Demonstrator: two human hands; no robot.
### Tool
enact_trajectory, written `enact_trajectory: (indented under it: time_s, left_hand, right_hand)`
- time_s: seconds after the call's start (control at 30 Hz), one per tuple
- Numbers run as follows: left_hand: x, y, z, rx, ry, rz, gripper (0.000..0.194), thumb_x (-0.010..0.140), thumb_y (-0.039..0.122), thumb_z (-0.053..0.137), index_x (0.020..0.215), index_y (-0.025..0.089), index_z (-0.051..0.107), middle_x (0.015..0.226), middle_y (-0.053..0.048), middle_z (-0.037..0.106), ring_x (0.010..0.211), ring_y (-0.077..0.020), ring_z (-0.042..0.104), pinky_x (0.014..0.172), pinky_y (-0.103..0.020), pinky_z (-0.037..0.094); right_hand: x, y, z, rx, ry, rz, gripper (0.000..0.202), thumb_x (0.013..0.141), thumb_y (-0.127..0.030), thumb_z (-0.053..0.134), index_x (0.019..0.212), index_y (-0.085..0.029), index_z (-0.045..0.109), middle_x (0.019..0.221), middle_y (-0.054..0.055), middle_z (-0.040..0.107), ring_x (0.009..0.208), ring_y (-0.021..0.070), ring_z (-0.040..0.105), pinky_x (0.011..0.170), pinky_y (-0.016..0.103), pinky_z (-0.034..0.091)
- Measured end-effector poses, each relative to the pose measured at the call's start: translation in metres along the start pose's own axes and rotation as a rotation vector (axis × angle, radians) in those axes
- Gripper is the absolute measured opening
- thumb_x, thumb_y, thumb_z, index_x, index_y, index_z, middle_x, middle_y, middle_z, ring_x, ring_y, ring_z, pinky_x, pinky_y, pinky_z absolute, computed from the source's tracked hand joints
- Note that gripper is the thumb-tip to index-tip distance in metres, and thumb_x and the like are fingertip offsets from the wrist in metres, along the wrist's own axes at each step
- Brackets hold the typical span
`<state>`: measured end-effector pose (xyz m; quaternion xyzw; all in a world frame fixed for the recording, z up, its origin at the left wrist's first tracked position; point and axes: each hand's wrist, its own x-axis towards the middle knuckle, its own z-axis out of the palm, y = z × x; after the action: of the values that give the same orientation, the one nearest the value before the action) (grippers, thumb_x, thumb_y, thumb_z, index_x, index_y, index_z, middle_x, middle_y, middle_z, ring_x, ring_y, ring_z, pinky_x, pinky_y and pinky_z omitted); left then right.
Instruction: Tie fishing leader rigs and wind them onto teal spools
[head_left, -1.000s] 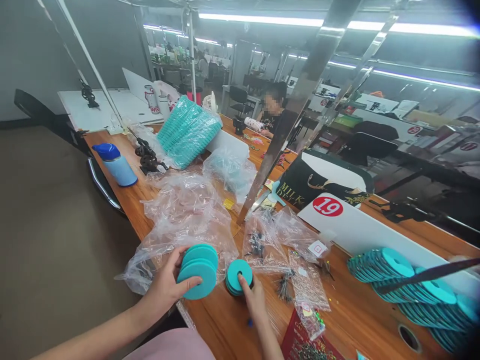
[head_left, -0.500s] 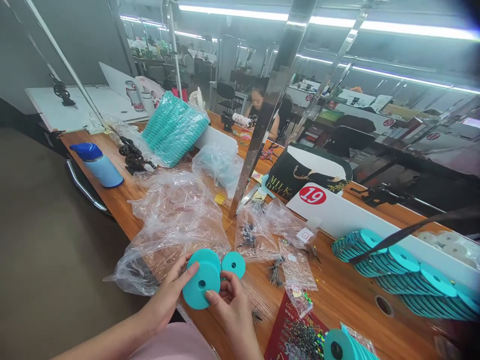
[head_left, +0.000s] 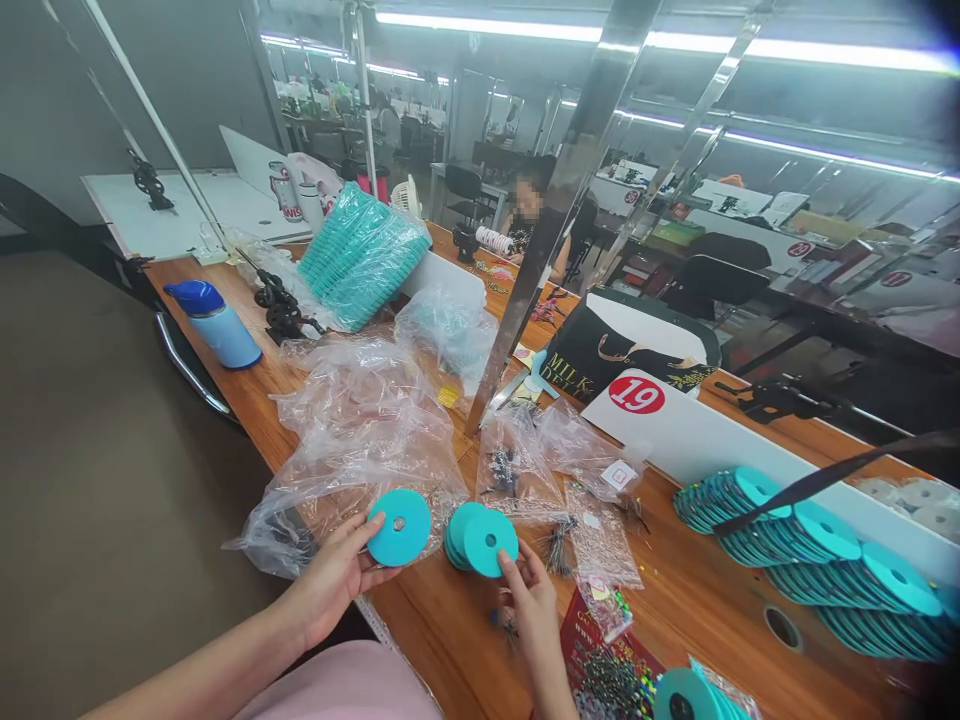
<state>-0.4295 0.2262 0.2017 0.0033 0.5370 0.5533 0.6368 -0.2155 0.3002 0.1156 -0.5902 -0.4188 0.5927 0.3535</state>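
Note:
My left hand grips a round teal spool with a hole in its middle, thumb on its face and fingers beneath. A second teal spool is pinched at its lower right edge by my right hand. That one overlaps more teal spools just to its left, over the wooden table. Thin clear plastic bags lie crumpled beyond my hands. Near my right hand are small dark wire-like pieces.
Rows of teal spools line the right side beneath a white divider marked 19. A wrapped teal stack stands at the back left, near a blue bottle. Beads lie at front right. A metal post rises mid-table.
My hands have moved apart, separating the two spools that were held together. My right hand has carried one spool rightward to the spool on the table. The view has shifted slightly.

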Motion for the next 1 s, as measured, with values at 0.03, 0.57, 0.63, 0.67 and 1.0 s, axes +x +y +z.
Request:
enact_trajectory:
  time_s: [0.03,0.57,0.63,0.67,1.0]
  left_hand:
    - [0.001,0.0,-0.004,0.025,0.007,0.002,0.03,0.074,0.033,0.059,0.099,0.02,0.049,0.098,-0.005,0.064,0.081,-0.0188,0.064,0.076,-0.035,0.051]
    - [0.019,0.0,-0.04,0.4,-0.025,0.175,0.053,0.071,0.04,0.059,0.117,0.017,0.042,0.118,-0.012,0.053,0.089,-0.0251,0.06,0.066,-0.035,0.052]
    - [0.02,-0.007,-0.041,0.471,-0.079,0.203,0.052,0.075,0.04,0.053,0.12,0.019,0.039,0.118,-0.013,0.053,0.091,-0.0266,0.059,0.066,-0.037,0.052]
    - [0.02,-0.008,-0.044,0.55,-0.077,0.269,0.049,0.076,0.04,0.051,0.12,0.02,0.04,0.118,-0.013,0.053,0.094,-0.0273,0.058,0.069,-0.038,0.052]
    - [0.001,0.073,-0.092,1.527,0.332,1.032,0.07,0.062,0.034,0.067,0.125,0.036,0.036,0.134,-0.006,0.037,0.12,-0.034,0.033,0.095,-0.05,0.031]
  right_hand:
    - [0.004,0.003,0.002,-0.037,-0.004,-0.021,0.061,0.062,-0.053,0.061,0.107,-0.013,0.05,0.082,0.008,0.064,0.064,0.0188,0.058,0.041,0.023,0.042]
    - [-0.023,-0.005,0.076,0.031,-0.443,-0.058,0.05,0.061,-0.044,0.066,0.101,-0.016,0.056,0.087,0.008,0.064,0.076,0.0212,0.059,0.063,0.029,0.047]
    - [-0.024,-0.005,0.101,0.179,-0.601,-0.001,0.049,0.061,-0.047,0.065,0.098,-0.018,0.056,0.09,0.009,0.064,0.075,0.022,0.06,0.056,0.029,0.047]
    - [-0.023,-0.004,0.11,0.212,-0.627,0.015,0.047,0.06,-0.049,0.065,0.094,-0.018,0.057,0.088,0.008,0.064,0.072,0.0222,0.061,0.052,0.028,0.047]
    - [0.014,-0.023,0.14,-0.102,-0.65,-0.132,0.045,0.052,-0.051,0.069,0.083,-0.019,0.059,0.065,0.003,0.064,0.069,0.0242,0.062,0.06,0.033,0.049]
